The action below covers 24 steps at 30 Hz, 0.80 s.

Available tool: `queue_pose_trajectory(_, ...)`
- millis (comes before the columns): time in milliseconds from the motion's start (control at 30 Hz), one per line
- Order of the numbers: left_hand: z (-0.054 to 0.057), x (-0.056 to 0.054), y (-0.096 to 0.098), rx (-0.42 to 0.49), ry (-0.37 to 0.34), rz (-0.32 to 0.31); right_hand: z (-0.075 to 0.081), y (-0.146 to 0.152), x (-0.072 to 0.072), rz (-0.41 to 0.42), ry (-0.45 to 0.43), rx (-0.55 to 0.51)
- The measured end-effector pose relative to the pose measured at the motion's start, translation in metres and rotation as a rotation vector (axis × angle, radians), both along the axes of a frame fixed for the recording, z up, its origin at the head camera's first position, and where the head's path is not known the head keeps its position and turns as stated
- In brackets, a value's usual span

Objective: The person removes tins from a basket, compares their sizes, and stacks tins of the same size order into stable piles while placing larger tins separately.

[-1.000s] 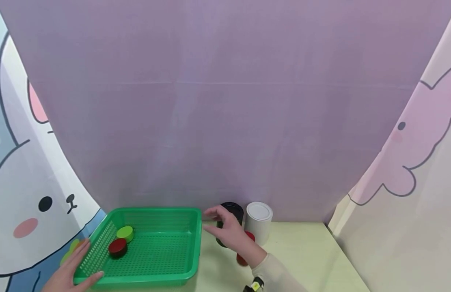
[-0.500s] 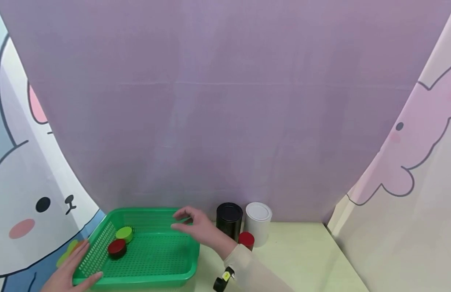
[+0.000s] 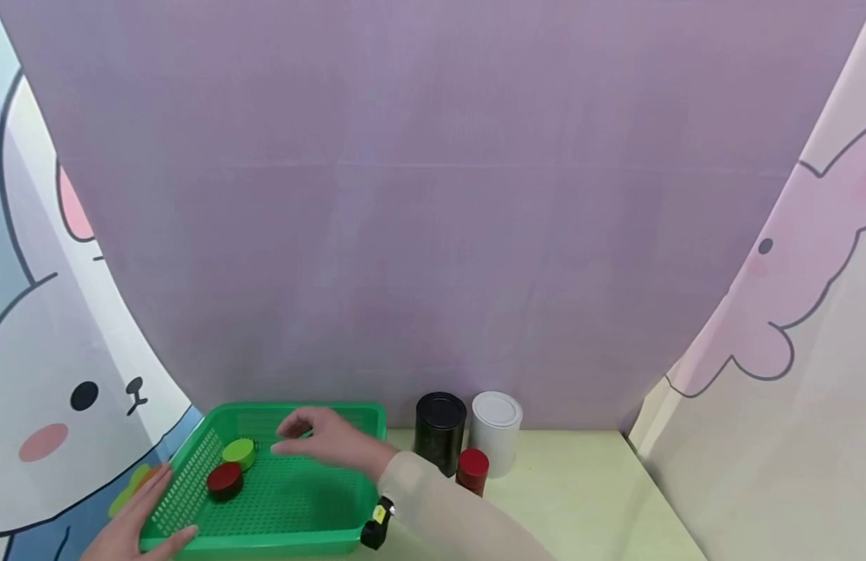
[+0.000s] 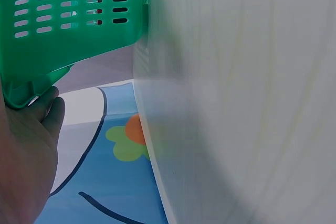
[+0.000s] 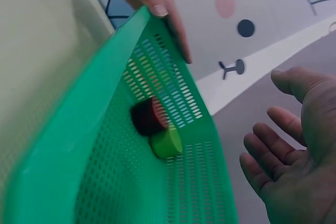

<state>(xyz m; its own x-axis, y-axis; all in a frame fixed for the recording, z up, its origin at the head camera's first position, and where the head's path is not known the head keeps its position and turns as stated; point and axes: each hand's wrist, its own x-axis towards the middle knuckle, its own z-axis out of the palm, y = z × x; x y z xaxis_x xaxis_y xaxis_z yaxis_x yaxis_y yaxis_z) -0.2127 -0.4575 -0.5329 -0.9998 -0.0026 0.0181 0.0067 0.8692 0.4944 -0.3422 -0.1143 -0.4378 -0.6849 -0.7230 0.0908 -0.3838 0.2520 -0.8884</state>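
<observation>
A green plastic basket (image 3: 299,491) with slotted walls stands on the table. My left hand (image 3: 134,518) rests at its front-left corner, fingers straight along the left rim and thumb along the front rim. My right hand (image 3: 327,442) hovers over the basket, holding nothing, with fingers loosely bent; the right wrist view shows its palm and spread fingers (image 5: 268,153). Inside, by the left wall, a short dark-red cylinder (image 3: 225,481) sits beside a short lime-green cylinder (image 3: 239,453).
Right of the basket stand a black can (image 3: 440,436), a white can (image 3: 496,432) and a smaller red-topped container (image 3: 472,469), partly behind the right sleeve. A purple cloth (image 3: 433,218) hangs behind the pale table (image 3: 580,491).
My right hand has moved left, from in front of the black can to over the middle of the basket. The left hand and the two cylinders stay put.
</observation>
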Motion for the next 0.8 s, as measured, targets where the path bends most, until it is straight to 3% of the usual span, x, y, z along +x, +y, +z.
queue_pose_trajectory(300,-0.001,0.002,-0.002,0.027,-0.007,-0.008,-0.006,-0.043,-0.007,0.053,0.033,0.044)
queue_pose_trajectory(533,-0.003,0.006,-0.008,0.045,-0.001,-0.021,-0.021,-0.066,-0.015,0.112,-0.025,0.082)
queue_pose_trajectory(800,-0.006,0.006,-0.002,0.019,0.036,-0.003,-0.038,-0.077,-0.032,0.17,0.166,0.236)
